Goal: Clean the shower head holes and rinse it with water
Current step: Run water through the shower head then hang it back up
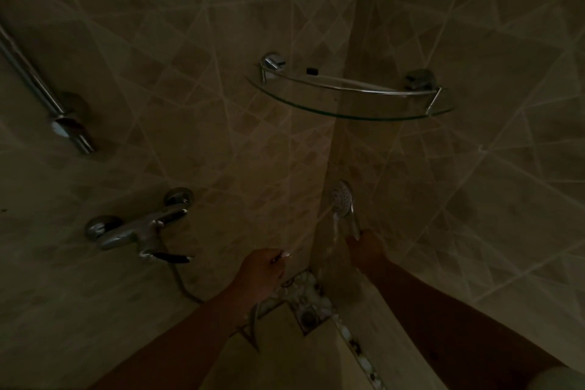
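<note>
— What do we count here?

— One shower head [342,201], one wall mixer tap [139,231], one glass corner shelf [351,98], one floor drain [307,317], one chrome riser rail [47,92] at upper left, and our two hands.

— Where is the shower head?

— In the corner where the two tiled walls meet, below the shelf and above the drain. Our right hand [367,247] is wrapped around its handle, fingers curled tight on it, though the dim light hides each finger.

— And the left hand [261,269]?

— Closed into a loose fist, fingertips pinching something small and thin; we cannot tell what it is. It sits just left of the water [336,228] running down from the head.

— What lies around?

— A hose [180,282] drops from the tap and passes behind our left forearm. A small dark object [311,71] rests on the shelf. Nothing covers the perforated face.

— Which way does the shower head point?

— Its long axis stands nearly upright, handle down, head up; the face turns left towards us.
</note>
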